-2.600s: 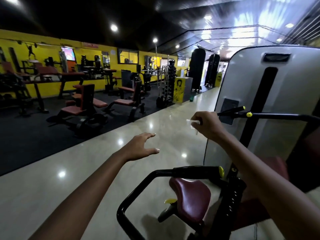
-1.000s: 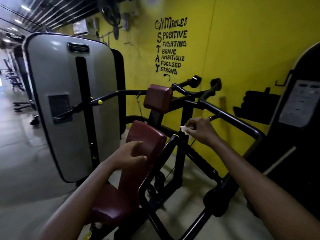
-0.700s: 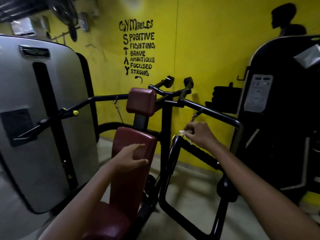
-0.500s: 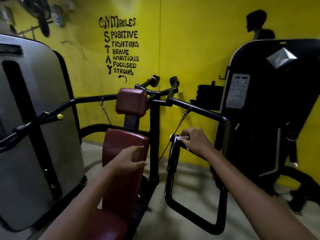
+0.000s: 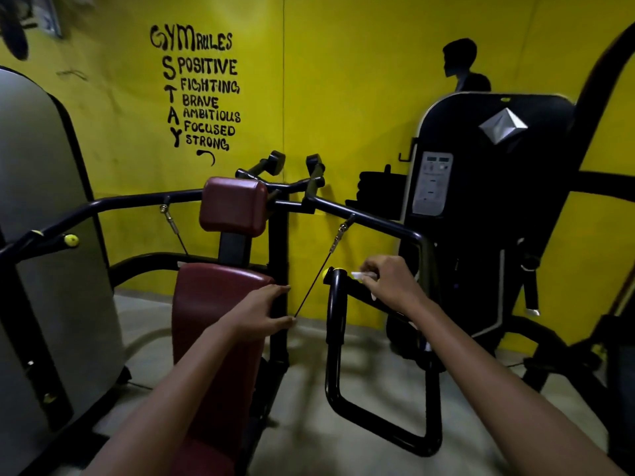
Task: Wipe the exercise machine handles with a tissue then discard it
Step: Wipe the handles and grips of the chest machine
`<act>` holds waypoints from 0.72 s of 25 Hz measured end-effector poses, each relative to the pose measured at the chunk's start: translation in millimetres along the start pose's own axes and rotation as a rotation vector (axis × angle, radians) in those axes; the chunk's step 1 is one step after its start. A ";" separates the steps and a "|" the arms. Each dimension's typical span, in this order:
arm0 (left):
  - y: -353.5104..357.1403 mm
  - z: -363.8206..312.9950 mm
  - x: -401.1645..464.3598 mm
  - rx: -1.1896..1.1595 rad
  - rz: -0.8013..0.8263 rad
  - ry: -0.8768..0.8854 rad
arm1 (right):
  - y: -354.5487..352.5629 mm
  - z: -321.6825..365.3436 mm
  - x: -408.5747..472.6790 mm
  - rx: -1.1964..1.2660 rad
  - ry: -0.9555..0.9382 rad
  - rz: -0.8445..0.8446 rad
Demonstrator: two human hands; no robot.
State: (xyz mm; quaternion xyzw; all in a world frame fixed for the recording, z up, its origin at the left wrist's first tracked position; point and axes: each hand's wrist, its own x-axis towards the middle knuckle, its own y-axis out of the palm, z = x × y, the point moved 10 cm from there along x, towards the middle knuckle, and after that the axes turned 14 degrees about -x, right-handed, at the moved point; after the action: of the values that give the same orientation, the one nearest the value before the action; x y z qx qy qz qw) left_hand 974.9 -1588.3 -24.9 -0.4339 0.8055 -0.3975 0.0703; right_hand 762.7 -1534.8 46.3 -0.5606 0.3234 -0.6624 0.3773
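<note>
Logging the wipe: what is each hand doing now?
Left hand: open, resting on the seat back pad.
Right hand: pinching the tissue at the handle.

head cam | forward-down | close over seat back (image 5: 220, 304)

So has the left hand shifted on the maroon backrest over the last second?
No. The left hand still rests on the backrest's upper right edge; only the camera has panned right.
</note>
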 end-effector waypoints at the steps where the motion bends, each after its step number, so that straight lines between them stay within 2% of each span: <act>1: 0.5 -0.1 4.2 0.002 0.000 0.009 | 0.0 -0.8 -1.3 -0.007 0.006 -0.001; 10: 21.1 5.0 55.0 -0.002 0.172 0.138 | -3.8 16.0 2.8 -0.072 0.045 -0.042; 18: 40.2 -2.4 112.0 0.060 0.344 0.428 | 11.2 32.3 3.5 -0.188 0.225 -0.049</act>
State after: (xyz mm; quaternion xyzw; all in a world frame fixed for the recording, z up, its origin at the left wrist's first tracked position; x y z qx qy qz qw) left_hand 879.2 -1659.1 -25.5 -0.1946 0.8516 -0.4862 -0.0221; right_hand 795.9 -1543.6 43.8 -0.5232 0.4105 -0.6969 0.2684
